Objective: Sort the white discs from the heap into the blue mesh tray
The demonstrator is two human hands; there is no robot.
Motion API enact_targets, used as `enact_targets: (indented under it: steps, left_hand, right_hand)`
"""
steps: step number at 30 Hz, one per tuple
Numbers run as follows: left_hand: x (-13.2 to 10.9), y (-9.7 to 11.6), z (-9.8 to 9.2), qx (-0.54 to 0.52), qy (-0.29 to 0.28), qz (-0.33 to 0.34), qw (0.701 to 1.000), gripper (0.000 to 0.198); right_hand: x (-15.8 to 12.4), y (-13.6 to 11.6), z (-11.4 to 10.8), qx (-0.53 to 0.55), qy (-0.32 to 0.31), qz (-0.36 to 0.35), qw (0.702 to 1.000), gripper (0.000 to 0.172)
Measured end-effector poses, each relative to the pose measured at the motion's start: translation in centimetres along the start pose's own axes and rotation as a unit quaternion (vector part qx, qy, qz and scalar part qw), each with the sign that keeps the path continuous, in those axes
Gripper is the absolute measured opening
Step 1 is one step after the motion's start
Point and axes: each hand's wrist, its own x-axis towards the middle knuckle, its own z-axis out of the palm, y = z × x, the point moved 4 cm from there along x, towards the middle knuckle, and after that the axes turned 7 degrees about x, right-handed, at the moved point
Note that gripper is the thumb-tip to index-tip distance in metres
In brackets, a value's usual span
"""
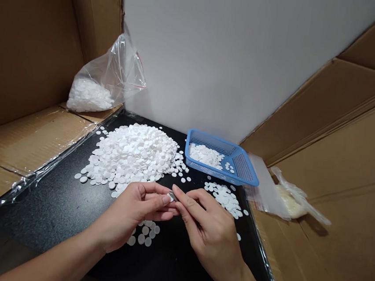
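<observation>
Close together over the black tabletop (pixel 49 202), my two hands meet at the fingertips. My left hand (pixel 137 202) pinches a small white disc (pixel 170 197) between thumb and fingers. In my right hand (pixel 210 224) is a thin grey piece that looks like a blade (pixel 173 195), its end against the disc; the fingers cover most of it. Behind the hands rises a large heap of white discs (pixel 136 153). A few loose discs (pixel 147 234) lie below my left hand. Another spread of discs (pixel 226 199) lies beyond my right hand.
A blue perforated basket (pixel 253 175) with white discs inside stands at the back right. A clear bag (pixel 92 94) of white pieces sits at the back left. On the right, a plastic bag (pixel 292 201) with pale contents rests on cardboard. Cardboard walls (pixel 354 161) flank the table.
</observation>
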Motion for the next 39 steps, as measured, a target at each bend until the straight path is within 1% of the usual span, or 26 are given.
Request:
enact_targets:
  steps: [5, 16, 22, 29, 36, 39]
  left_hand:
    - [-0.2, 0.3, -0.2, 0.004, -0.005, -0.007, 1.000, 0.028]
    - [-0.2, 0.7, -0.8, 0.035, -0.051, 0.001, 0.998, 0.022]
    - [-0.5, 1.0, -0.8, 0.060, -0.061, -0.016, 0.996, 0.025]
    - [-0.6, 1.2, -1.0, 0.062, -0.050, -0.034, 0.996, 0.028]
    - [-0.6, 1.2, -1.0, 0.051, -0.059, -0.026, 0.997, 0.028]
    - [-0.6, 1.3, -1.0, 0.051, -0.051, -0.022, 0.997, 0.027]
  right_hand:
    - [0.0, -0.1, -0.2, 0.006, -0.004, -0.004, 1.000, 0.036]
    - [0.1, -0.3, -0.6, 0.005, -0.014, -0.031, 0.999, 0.036]
    - [0.1, -0.4, -0.8, 0.006, -0.018, -0.040, 0.999, 0.037]
    - [0.4, -0.1, -0.9, 0.077, 0.011, 0.015, 0.997, 0.033]
    - [0.3, -0.3, -0.7, 0.084, -0.005, -0.006, 0.996, 0.035]
    - [0.2, 0.0, -0.5, 0.070, 0.002, 0.005, 0.998, 0.033]
